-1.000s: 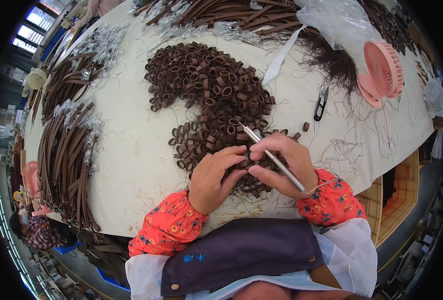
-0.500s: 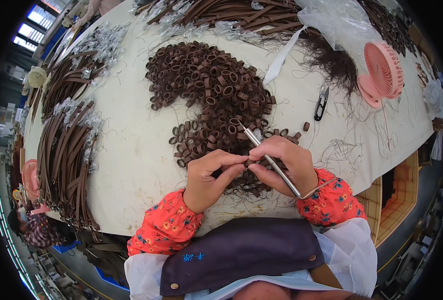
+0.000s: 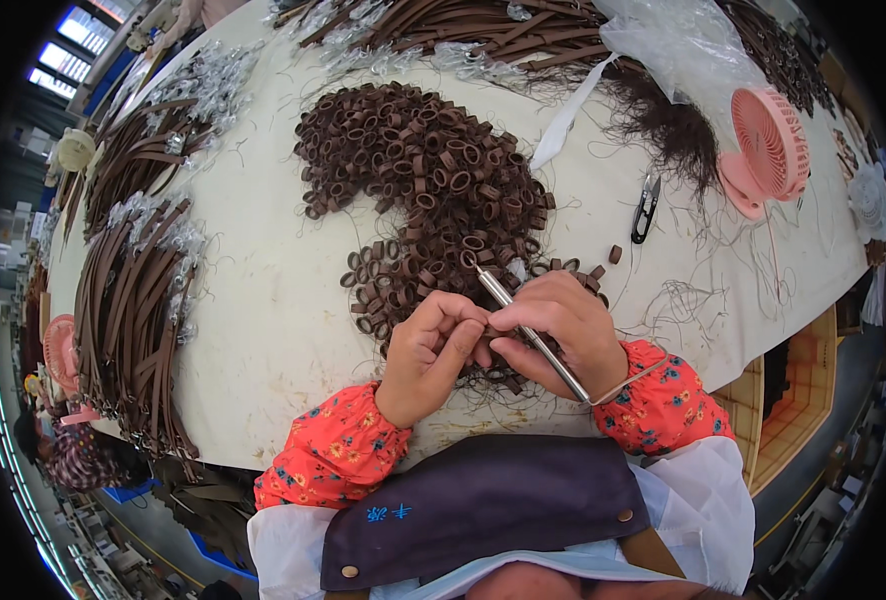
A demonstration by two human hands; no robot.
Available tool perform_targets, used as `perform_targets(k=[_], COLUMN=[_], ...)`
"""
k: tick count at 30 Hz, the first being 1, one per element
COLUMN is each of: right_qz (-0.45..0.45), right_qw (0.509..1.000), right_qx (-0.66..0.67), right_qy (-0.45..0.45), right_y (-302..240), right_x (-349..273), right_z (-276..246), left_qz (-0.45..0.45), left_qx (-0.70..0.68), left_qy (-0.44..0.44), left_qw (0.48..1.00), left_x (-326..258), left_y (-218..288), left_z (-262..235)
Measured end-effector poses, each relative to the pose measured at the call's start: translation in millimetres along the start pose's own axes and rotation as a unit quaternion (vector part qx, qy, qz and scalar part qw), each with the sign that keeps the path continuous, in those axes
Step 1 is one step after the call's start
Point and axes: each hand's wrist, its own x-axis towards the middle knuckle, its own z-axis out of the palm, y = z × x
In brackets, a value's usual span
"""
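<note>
My left hand (image 3: 426, 352) is closed, its thumb and fingers pinching a small brown loop that my fingertips mostly hide. Fingertip to fingertip with it, my right hand (image 3: 568, 325) holds a slim silver pen-shaped tool (image 3: 533, 335) slanting across the palm. The tool's thin tip points up and left over the pile, and a thin cord leaves its lower end near the wrist. Beneath and beyond both hands spreads a heap of brown strap loops (image 3: 413, 150), small oval rings lying at all angles.
Black thread snips (image 3: 646, 210) lie right of the heap, near one stray loop (image 3: 615, 254) and loose threads. A pink fan (image 3: 768, 145) stands at the far right. Bundles of brown straps (image 3: 128, 320) line the left and far sides. Clear plastic (image 3: 683, 50) covers some far straps.
Both hands have shifted slightly, and the left fingers have curled in more. The silver tool has moved a little left with my right hand. The brown loop between the fingertips is now more hidden.
</note>
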Motion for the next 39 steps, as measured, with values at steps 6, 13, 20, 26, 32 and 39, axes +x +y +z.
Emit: perform_targets(k=[6, 13, 20, 26, 32, 39], right_qz=[0.176, 0.242, 0.226, 0.254, 0.219, 0.086], right_qw=[0.974, 0.884, 0.899, 0.885, 0.909, 0.995], right_qx=[0.144, 0.4, 0.375, 0.391, 0.355, 0.054], right_qy=[0.024, 0.012, -0.01, 0.006, 0.01, -0.016], right_y=[-5.2, -1.5, 0.2, -3.7, 1.9, -1.4], right_x=[-5.8, -8.0, -8.6, -8.9, -11.7, -4.3], right_z=[1.7, -15.5, -12.6, -10.6, -9.0, 7.1], left_qz=[0.044, 0.037, 0.045, 0.053, 0.04, 0.067], left_qx=[0.027, 0.098, 0.113, 0.108, 0.104, 0.073], left_qy=[0.042, 0.009, 0.028, 0.037, 0.018, 0.058], left_qw=[0.998, 0.994, 0.992, 0.992, 0.994, 0.993], left_x=[1.1, -2.3, -2.3, -2.3, -3.5, -1.0], left_y=[-1.9, 0.9, 1.3, -0.8, 0.4, 0.4], left_z=[1.0, -2.5, -0.9, 0.2, -2.2, 8.1])
